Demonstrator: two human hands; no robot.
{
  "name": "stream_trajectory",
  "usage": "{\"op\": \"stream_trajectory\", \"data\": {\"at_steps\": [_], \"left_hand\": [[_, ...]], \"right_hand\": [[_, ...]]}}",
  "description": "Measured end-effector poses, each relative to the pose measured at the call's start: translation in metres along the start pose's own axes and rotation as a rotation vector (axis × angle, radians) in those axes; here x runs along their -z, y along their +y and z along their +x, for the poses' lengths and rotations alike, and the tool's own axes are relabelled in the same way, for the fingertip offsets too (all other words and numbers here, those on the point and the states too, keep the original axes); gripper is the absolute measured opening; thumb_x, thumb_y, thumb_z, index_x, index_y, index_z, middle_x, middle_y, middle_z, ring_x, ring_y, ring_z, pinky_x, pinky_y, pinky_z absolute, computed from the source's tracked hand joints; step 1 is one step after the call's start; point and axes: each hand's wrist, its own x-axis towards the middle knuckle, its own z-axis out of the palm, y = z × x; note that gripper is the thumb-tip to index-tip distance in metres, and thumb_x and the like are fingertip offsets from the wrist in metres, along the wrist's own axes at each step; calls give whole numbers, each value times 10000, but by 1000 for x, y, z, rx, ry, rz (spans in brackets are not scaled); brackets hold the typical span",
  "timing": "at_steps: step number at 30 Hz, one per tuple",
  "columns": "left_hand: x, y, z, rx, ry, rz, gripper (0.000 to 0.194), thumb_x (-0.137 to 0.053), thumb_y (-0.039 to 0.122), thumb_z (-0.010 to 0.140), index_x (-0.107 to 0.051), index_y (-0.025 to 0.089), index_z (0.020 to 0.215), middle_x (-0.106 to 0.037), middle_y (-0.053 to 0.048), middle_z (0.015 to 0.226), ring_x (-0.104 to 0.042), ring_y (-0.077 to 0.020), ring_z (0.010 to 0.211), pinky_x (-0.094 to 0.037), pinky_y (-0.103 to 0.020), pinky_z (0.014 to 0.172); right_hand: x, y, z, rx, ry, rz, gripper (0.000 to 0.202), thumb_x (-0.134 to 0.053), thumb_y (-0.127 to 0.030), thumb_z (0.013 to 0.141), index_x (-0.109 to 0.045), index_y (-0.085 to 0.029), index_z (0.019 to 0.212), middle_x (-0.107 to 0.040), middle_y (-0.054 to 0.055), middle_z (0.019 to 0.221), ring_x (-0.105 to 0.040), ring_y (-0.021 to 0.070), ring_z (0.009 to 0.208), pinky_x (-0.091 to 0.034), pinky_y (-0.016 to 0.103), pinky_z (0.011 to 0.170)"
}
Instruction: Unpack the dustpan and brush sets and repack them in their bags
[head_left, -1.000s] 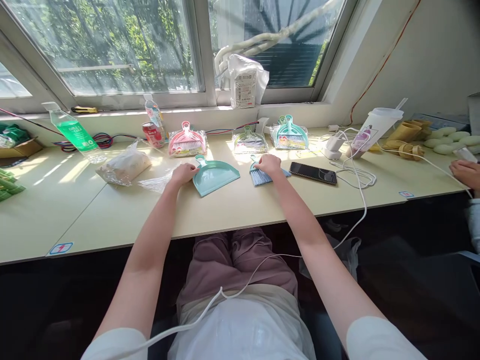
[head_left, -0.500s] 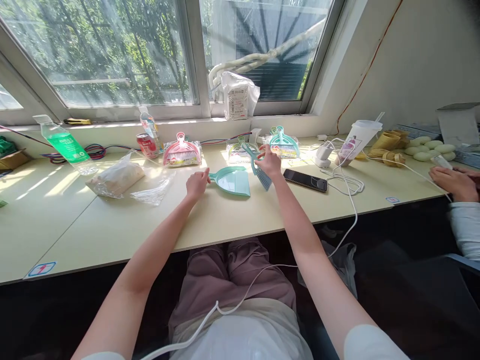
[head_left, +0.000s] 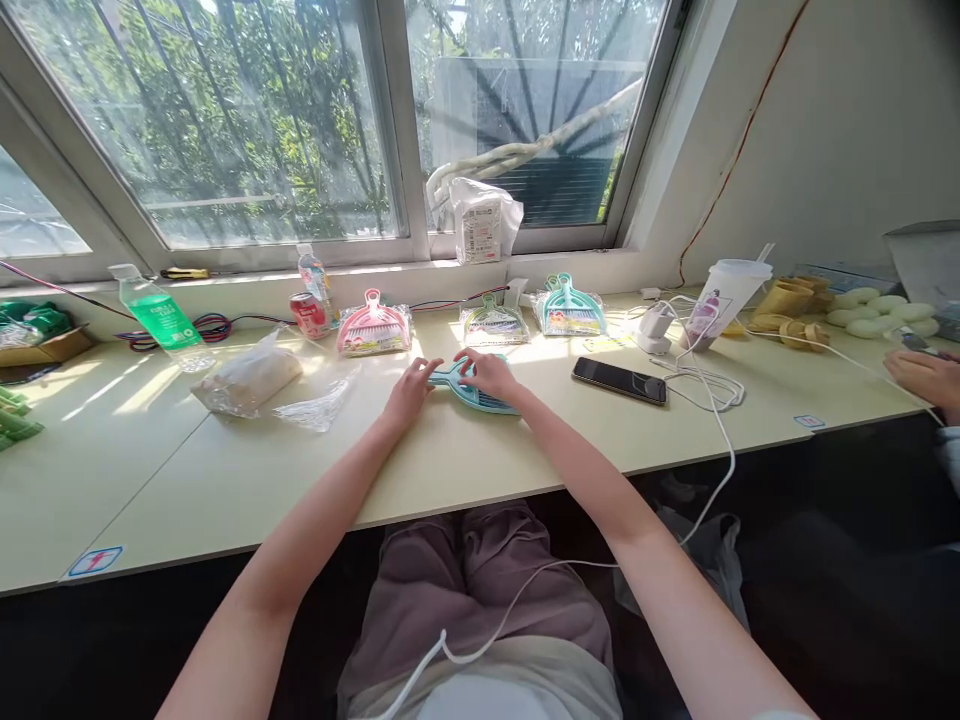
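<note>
A teal hand brush (head_left: 484, 399) lies over the matching teal dustpan (head_left: 456, 392) on the table in front of me, bristles toward the right. My left hand (head_left: 409, 391) has its fingers closed at the dustpan's handle end, on the left. From above, my right hand (head_left: 491, 377) grips the brush with thumb and fingers. Much of the dustpan is covered by the brush and the right hand. Behind them stand wrapped brush-and-dustpan sets: a pink one (head_left: 374, 328), a green one (head_left: 493, 325) and a teal one (head_left: 568, 310).
Right of my hands lie a black phone (head_left: 619, 381), a white charger (head_left: 655, 328) with cables and a lidded cup (head_left: 727, 305). To the left are a wrapped bag (head_left: 251, 378), a green-labelled bottle (head_left: 163, 320) and a red can (head_left: 308, 316). Another person's hand (head_left: 926, 375) is far right.
My right hand has moved left and down with the brush, bringing it onto the dustpan. My left hand stays at the dustpan's handle. The camera view has shifted slightly.
</note>
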Motion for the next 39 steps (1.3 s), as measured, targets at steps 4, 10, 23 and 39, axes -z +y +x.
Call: {"op": "stream_trajectory", "data": {"at_steps": [4,10,23,39], "left_hand": [[8,1,2,-195,-2,187,447,-521,66,835,-648,295,1196,-510,-72,1430,-449,-325,1314,-409,-495,1048],[7,3,3,-269,-138,215,541,-389,0,841,-668,264,1222,-689,-81,1175,-625,-255,1050,-510,-386,868],[4,0,4,-231,-20,263,684,-474,24,775,-471,230,1427,-539,-101,1421,-468,-282,1330,-225,-498,1180],[6,28,18,456,126,-1387,482,-617,447,800,-542,226,1221,-660,-79,1072,-657,-240,883,-511,-314,682]], "right_hand": [[6,7,-1,5,-30,92,341,-738,-231,764,-615,-238,1082,-743,-38,897,-633,125,758,-431,250,748],[5,11,2,-4,-44,112,327,-759,-233,736,-655,-213,1046,-749,-22,875,-643,141,833,-435,256,794],[11,13,1,-3,-125,95,245,-586,-160,857,-581,-227,1092,-716,2,920,-636,151,832,-461,283,796],[32,-48,27,-15,130,-8,298,-680,-338,824,-538,-223,1060,-711,18,918,-641,203,837,-451,284,707]]}}
